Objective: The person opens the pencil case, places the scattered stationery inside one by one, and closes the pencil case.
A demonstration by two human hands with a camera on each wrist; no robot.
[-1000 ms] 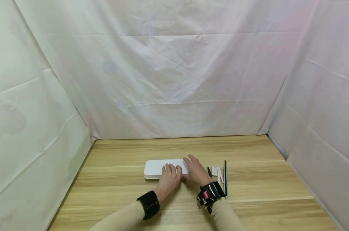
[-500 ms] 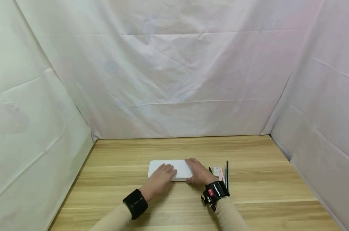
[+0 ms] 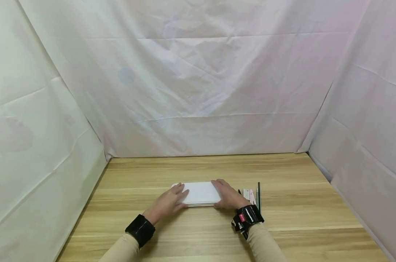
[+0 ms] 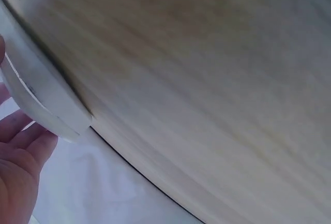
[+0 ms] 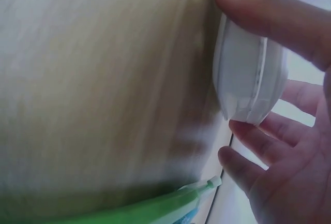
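A flat white case (image 3: 201, 193) lies lengthwise on the wooden table (image 3: 293, 214). My left hand (image 3: 169, 199) holds its left end, with the fingers over the top and the thumb at the near edge. My right hand (image 3: 227, 196) holds the right end the same way. In the left wrist view, the rounded end of the case (image 4: 41, 97) sits against the fingers of my left hand (image 4: 20, 157). In the right wrist view, the case (image 5: 248, 74) lies between the thumb and fingers of my right hand (image 5: 289, 146).
Just right of the case lie a small white eraser (image 3: 245, 194), a pink item (image 3: 251, 197) and dark thin pens (image 3: 258, 196). Something green (image 5: 155, 208) shows blurred in the right wrist view. White cloth walls close in the table on three sides.
My left hand slid left along the case, from its middle to its left end. The right hand stayed at the right end. The head view shifted slightly.
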